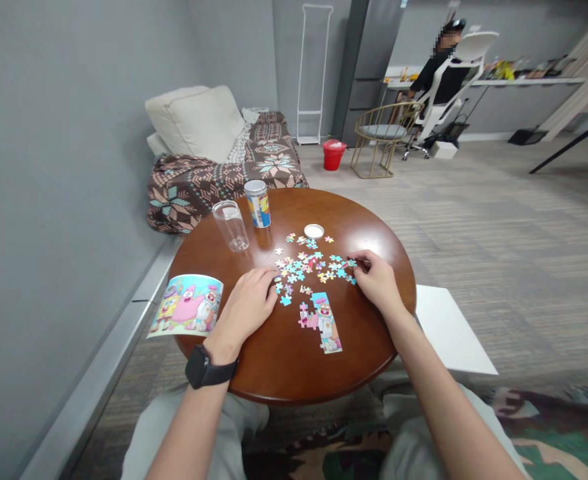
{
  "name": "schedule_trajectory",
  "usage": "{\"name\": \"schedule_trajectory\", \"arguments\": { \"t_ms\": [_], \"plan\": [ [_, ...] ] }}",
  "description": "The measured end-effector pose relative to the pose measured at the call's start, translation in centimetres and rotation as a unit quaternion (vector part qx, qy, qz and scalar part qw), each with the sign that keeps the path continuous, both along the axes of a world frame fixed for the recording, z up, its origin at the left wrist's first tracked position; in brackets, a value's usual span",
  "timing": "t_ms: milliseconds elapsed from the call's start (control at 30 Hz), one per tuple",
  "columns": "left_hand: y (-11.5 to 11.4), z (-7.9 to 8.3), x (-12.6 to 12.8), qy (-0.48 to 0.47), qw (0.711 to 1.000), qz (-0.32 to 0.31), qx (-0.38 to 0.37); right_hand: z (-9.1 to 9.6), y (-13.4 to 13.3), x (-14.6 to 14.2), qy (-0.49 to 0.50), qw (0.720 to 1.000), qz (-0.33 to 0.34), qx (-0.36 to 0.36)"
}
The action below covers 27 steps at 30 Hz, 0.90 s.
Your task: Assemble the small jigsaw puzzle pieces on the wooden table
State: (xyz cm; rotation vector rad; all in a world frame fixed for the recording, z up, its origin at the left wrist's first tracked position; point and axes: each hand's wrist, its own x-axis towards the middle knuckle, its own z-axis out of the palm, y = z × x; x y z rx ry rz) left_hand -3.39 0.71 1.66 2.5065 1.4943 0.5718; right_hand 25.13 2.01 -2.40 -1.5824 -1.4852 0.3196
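Observation:
Loose jigsaw puzzle pieces, mostly teal with pink, yellow and white ones, lie scattered on the round brown table. My left hand, a black watch on its wrist, rests at the pile's left edge. Its fingers are bent together, and what is under the fingertips is hidden. At the right edge, my right hand has thumb and forefinger closed on a teal puzzle piece. Nearer to me, between both hands, lies a joined puzzle section with cartoon figures and a pink part on its left side.
A cartoon picture sheet overhangs the table's left edge. Behind the pieces stand a clear plastic jar and a printed can, with a round lid lying nearby. A covered sofa is beyond; a person sits far right.

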Motion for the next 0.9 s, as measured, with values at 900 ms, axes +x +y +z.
{"name": "schedule_trajectory", "arguments": {
  "t_ms": [900],
  "plan": [
    [-0.98, 0.18, 0.23, 0.035, 0.999, -0.003, 0.008, -0.15, 0.04, 0.29, -0.047, 0.998, -0.009, -0.028]
  ]
}}
